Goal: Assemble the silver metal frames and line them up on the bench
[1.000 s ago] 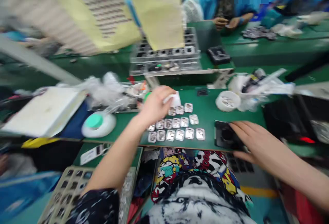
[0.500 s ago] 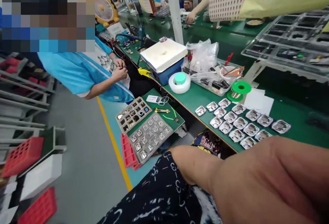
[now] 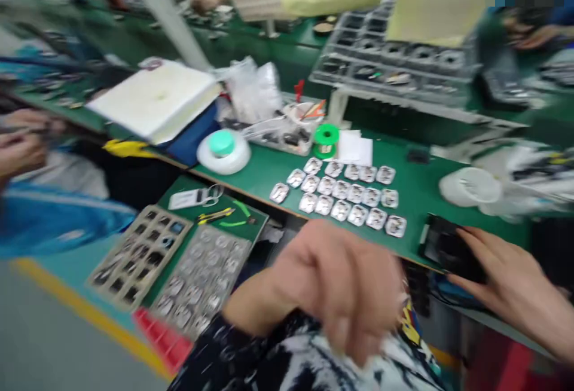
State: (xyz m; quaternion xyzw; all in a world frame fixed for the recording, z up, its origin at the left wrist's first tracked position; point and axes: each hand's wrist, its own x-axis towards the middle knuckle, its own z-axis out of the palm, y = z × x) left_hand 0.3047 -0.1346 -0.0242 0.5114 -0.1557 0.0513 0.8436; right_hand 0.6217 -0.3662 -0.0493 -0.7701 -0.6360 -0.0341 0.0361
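My left hand (image 3: pixel 341 286) hangs close to the camera over my patterned shirt, smeared by motion, so its fingers do not read. My right hand (image 3: pixel 506 277) lies at the bench's near edge with fingers stretched out flat on a black block (image 3: pixel 442 247). Between the hands, several small shiny metal parts (image 3: pixel 343 196) lie in rows on the green bench (image 3: pixel 417 191). A white sheet of paper (image 3: pixel 355 149) and a green solder spool (image 3: pixel 326 140) sit just behind them.
Two trays of parts (image 3: pixel 179 265) rest on a lower green shelf at left, above red crates. A white box (image 3: pixel 155 98), a white tape roll with a teal cap (image 3: pixel 223 149), plastic bags and a clear rack (image 3: pixel 394 62) stand behind. Another person's hands (image 3: pixel 20 143) work at far left.
The camera has swung back to the right, toward the bench. My left arm, which filled the foreground, has drawn back, and my right hand on the black block is in view again.
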